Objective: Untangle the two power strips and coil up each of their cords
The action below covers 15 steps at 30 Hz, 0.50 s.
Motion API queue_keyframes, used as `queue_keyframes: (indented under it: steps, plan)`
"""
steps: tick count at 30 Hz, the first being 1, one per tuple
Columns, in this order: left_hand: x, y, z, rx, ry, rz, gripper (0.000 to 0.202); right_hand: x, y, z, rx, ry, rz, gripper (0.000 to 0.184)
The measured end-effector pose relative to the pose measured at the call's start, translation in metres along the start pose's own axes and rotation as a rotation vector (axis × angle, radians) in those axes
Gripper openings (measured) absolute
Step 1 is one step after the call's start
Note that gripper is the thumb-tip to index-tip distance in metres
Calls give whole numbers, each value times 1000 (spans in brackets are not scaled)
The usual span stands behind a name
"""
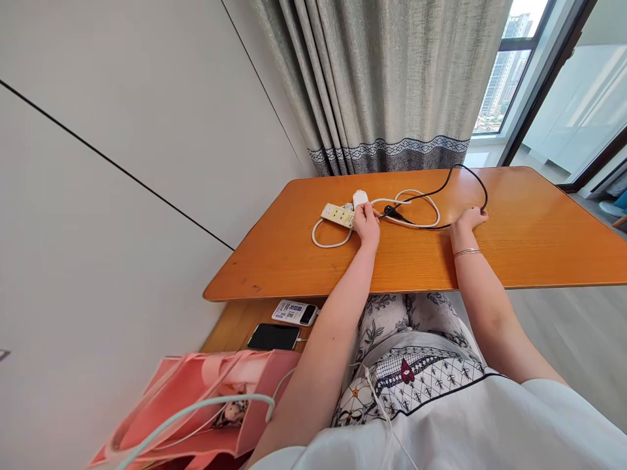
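Note:
On the table, my left hand (366, 225) is closed, with a black power cord (471, 171) meeting its fingertips. A small white block (360, 197) stands just beyond those fingers; whether they grip it too is hard to see. To the right, my right hand (469, 220) has its fingers curled round the same cord, which arches up between the hands. A black plug (393, 212) lies between them, over the looped white cable (437, 210). Left of my left hand rests a cream power strip (337, 215), its white cable curving in front of it.
The wooden table (548, 241) meets a grey curtain (401, 85) at its far edge. Below its near left edge lie a black phone (273, 336) and a white power bank (294, 313). A pink bag (264, 391) sits beside my left arm.

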<state>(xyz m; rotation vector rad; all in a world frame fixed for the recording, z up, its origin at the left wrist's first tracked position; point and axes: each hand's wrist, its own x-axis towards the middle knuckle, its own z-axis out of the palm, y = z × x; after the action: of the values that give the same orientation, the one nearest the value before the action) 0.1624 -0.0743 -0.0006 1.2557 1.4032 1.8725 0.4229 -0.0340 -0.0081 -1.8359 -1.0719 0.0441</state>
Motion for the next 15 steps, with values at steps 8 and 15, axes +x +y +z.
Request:
queue_keyframes:
  steps: [8,15]
  plan:
    - [-14,3,1,309,-274,174,20,-53,-45,-17,-79,-30,-240,51]
    - [-17,5,0,417,-343,248,20,-68,-50,-2,-152,-611,-513,45]
